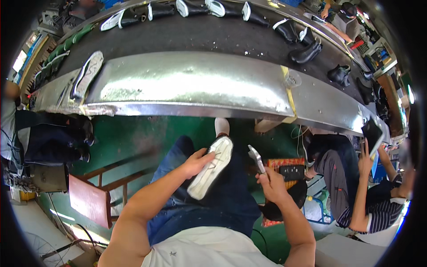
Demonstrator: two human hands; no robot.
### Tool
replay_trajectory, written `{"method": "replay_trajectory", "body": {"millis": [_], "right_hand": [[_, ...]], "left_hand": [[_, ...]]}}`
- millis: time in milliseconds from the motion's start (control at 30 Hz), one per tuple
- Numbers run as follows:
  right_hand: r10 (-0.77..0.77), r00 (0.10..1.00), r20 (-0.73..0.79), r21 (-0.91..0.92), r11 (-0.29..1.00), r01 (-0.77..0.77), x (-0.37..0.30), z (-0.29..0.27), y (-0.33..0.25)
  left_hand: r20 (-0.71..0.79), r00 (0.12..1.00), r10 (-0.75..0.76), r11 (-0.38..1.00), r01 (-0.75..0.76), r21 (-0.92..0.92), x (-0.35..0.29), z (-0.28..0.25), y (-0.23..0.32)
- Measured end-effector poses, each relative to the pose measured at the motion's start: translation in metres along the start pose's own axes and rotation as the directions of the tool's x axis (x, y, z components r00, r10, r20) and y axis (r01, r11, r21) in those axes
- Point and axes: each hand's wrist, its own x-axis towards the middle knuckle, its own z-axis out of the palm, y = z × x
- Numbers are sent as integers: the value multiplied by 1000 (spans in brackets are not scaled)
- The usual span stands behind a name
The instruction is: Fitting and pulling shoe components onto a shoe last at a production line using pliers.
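Note:
A shoe (pixel 218 163) rests over my lap with its pale, unfinished underside facing up and its toe toward the bench. My left hand (pixel 198 163) grips it along its left side, thumb on the underside. In my right hand (pixel 272 183), closed around the handle, is a metal tool that looks like lasting pliers (pixel 255 156). Its curved head points up and away, apart from the shoe. Another shoe with a whitish underside (pixel 89 73) leans on the bench's near edge at the left.
Ahead runs a long bench with a metal edge (pixel 187 84) and a dark belt (pixel 178 42) carrying several black shoes and boots. A wooden stool (pixel 91 200) stands left. At the right, a person in a striped shirt (pixel 378 213) sits close by. Another person (pixel 344 22) works across the bench.

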Motion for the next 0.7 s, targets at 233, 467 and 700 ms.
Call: {"method": "replay_trajectory", "body": {"millis": [233,467,700], "right_hand": [[-140,974,-180,-41,990,135,85,-66,-46],[51,992,119,559,822,-110,191,-66,-94],[165,963,211,660,703,-265,326,-80,-140]], "left_hand": [[81,952,296,948,-282,-148,-68,-108,211],[106,556,825,-135,12,991,40,-210,389],[-62,669,741,-192,299,935,170,-300,326]]}}
